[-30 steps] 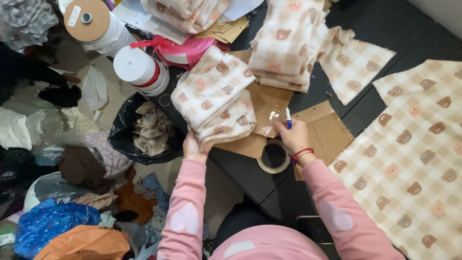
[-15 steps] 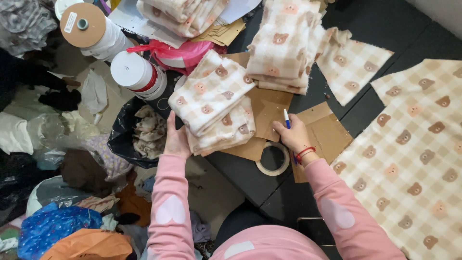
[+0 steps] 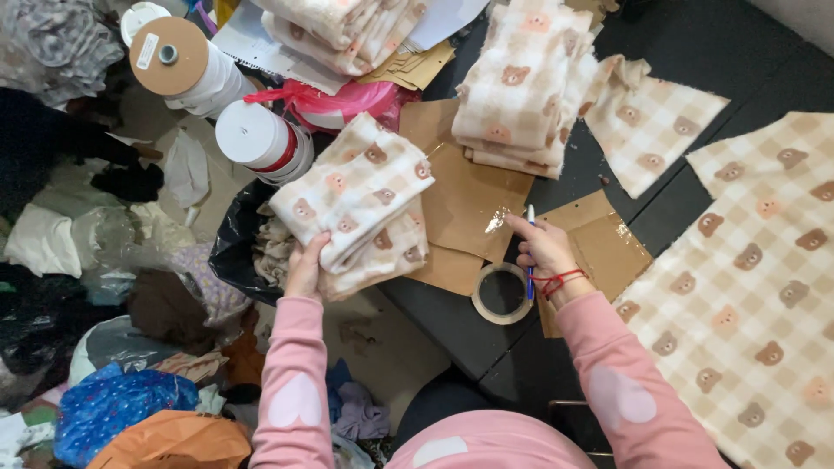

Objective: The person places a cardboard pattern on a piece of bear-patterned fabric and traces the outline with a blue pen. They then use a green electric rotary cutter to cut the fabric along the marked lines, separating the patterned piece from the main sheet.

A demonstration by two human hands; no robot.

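The big bear-print sheet (image 3: 747, 287) runs off the right edge, and the folded stack (image 3: 356, 195) hides most of the left hand (image 3: 304, 265).

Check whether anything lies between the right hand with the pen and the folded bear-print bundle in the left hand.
Only flat brown cardboard pieces lie on the table between the right hand, which holds a pen, and the folded bundle gripped by the left hand. Nothing upright stands between them. The tape roll sits nearer the person, off that line.

A dark work table (image 3: 521, 347) stands at right; the floor (image 3: 104, 287) at left is heaped with cloth scraps and bags.
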